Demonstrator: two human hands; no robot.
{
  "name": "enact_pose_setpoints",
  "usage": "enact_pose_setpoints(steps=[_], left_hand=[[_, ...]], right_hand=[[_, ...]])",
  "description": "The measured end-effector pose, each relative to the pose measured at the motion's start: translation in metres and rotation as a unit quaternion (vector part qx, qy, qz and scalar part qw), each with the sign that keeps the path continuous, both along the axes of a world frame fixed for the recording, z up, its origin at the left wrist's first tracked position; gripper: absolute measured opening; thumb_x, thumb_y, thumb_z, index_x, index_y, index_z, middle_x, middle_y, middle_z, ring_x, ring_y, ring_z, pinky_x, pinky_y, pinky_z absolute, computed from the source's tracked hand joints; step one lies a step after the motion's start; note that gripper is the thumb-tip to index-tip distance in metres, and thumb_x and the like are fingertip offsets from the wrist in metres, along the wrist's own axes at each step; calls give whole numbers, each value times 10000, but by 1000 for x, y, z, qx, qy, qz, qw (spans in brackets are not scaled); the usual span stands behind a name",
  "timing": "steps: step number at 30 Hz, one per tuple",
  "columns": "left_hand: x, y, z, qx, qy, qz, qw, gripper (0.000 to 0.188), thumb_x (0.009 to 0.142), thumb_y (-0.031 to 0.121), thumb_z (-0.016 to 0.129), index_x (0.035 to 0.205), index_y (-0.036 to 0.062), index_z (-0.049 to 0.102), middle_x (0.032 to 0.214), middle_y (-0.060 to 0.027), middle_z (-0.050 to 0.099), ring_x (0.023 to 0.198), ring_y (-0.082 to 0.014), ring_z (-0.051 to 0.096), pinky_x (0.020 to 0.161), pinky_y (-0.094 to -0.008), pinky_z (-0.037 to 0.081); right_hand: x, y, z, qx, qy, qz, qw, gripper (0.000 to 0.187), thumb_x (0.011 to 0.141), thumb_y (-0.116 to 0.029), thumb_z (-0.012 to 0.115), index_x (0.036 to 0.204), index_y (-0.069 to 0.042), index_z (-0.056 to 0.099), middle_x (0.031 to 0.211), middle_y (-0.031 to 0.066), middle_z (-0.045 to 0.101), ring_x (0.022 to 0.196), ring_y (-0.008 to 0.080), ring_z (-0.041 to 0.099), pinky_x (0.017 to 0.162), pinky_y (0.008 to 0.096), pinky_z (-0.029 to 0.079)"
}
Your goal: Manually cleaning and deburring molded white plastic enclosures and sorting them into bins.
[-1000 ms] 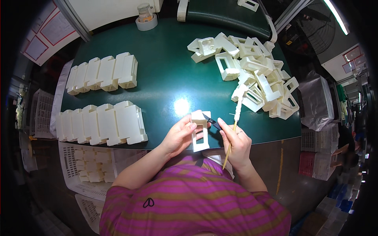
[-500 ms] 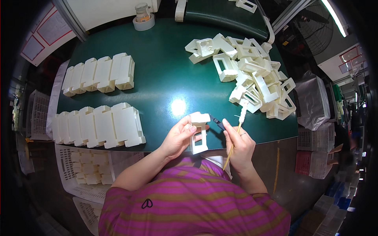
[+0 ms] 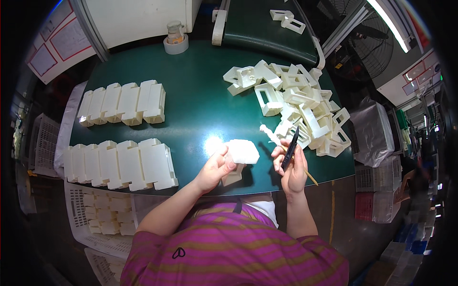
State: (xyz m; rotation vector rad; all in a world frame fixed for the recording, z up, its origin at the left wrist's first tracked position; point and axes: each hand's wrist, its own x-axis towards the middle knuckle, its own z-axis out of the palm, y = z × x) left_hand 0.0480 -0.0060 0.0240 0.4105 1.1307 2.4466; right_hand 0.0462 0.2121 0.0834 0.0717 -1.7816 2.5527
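My left hand (image 3: 213, 172) is closed round a white plastic housing (image 3: 244, 151), held just over the near part of the table with its broad smooth face turned up. To the right of it, my right hand (image 3: 295, 172) grips two things at once. One is a slim black tool (image 3: 290, 150), shaped like a knife or pen, pointing up and away from me. The other is a thin wooden stick (image 3: 311, 178) with a white wrapped tip (image 3: 270, 134), lying across the fingers. The tip is apart from the housing.
A heap of white plastic frames (image 3: 312, 107) covers the right of the green table (image 3: 195, 105). Two rows of similar housings (image 3: 121, 102) stand on the left. Behind them is a jar on a tape roll (image 3: 176, 45). A conveyor (image 3: 267, 33) carries more frames; a filled crate (image 3: 76, 205) sits below left.
The housing has been turned, its open frame side giving way to a broad face. My right hand has shifted slightly right, swinging the black tool upright and the stick's wrapped tip leftward.
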Motion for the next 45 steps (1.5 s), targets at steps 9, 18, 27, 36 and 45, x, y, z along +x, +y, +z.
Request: enact_pose_setpoints(steps=[9, 18, 27, 36, 45], left_hand=[[1, -5, -5, 10, -4, 28, 1000, 552, 929, 245, 559, 1364, 18, 309, 1287, -85, 460, 1189, -160, 445, 1016, -310, 322], [-1, 4, -4, -29, 38, 103, 994, 517, 912, 169, 575, 1339, 11, 329, 1272, -84, 454, 1196, -166, 430, 1020, -315, 316], [12, 13, 2, -184, 166, 246, 937, 551, 841, 115, 672, 1289, 3, 372, 1197, -111, 493, 1140, -189, 476, 979, -323, 351], [14, 15, 7, -205, 171, 246, 932, 541, 848, 152, 669, 1289, -9, 400, 1198, -120, 519, 1142, -208, 490, 975, -334, 365], [6, 8, 23, -279, 172, 95, 940, 506, 845, 215, 664, 1259, -3, 472, 1170, -133, 561, 1097, -203, 531, 943, -330, 404]], right_hand=[[-3, -22, -25, -236, -78, 63, 966, 395, 999, -289, 399, 700, -43, 477, 568, 109, 495, 434, 209, 516, 376, 243, 355], [0, -21, -19, -109, 42, 22, 993, 362, 993, -286, 423, 749, -29, 494, 620, 109, 525, 483, 169, 512, 437, 226, 374], [22, -30, -8, 31, 75, -38, 996, 364, 1004, -245, 388, 750, -15, 511, 685, 116, 575, 562, 136, 545, 519, 225, 411], [13, -23, -20, -16, 84, -50, 995, 380, 998, -262, 406, 728, -12, 503, 642, 107, 552, 519, 148, 538, 472, 219, 395], [-1, -4, -3, -66, 3, 58, 996, 432, 978, -288, 454, 644, -25, 528, 527, 116, 524, 407, 155, 499, 383, 220, 343]])
